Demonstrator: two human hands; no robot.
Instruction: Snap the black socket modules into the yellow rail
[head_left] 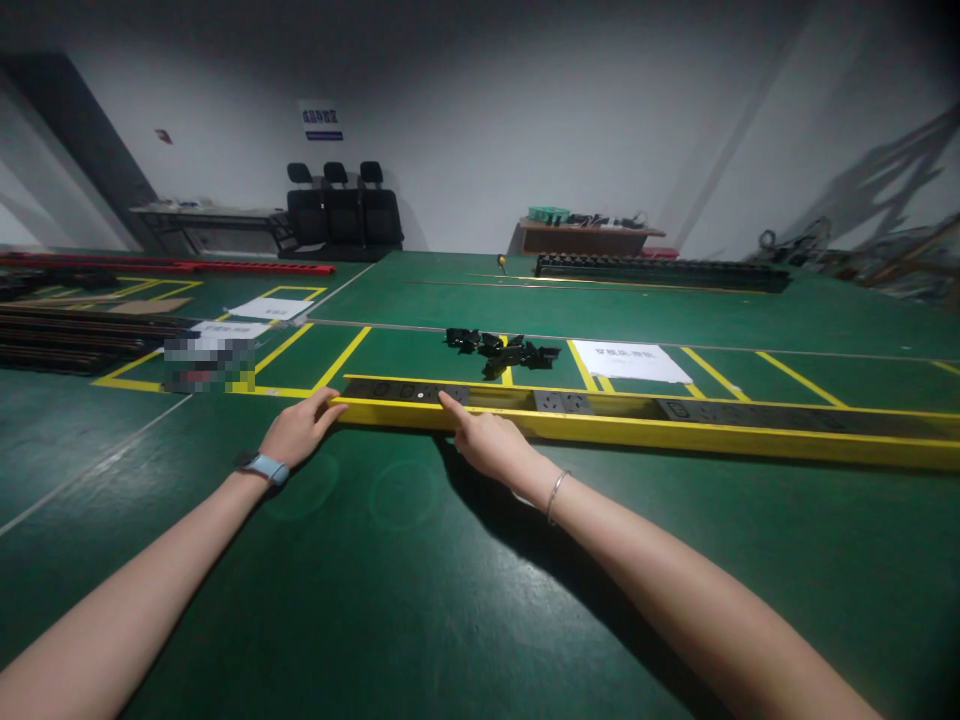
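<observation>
Yellow rail (637,432) lies across the green surface (225,610), in front of the person, and goes out of view on the right side. Black sockets (562,402) sit inside its channel, with gaps between the groups. The left hand (296,430) is half bent, its fingers and thumb touching the rail's left end; how firmly it grips, I cannot tell. The right hand (491,445) has the index finger stretched onto the socket row, the other fingers folded, and I cannot see if they hold something.

Close behind the rail is a small heap of black parts (502,352) — the nearest loose things — and to the right of them a white sheet (634,362). Yellow lines (342,358) mark the surface there. At the left lie dark bars (82,340), with red bars (165,266) behind; a long black row (660,272) lies farther back on the right.

Along the pale wall (525,110) stand black seats (345,215), between a table (210,213) and a brown bench (585,239) — this one carries a green basket (549,214).
</observation>
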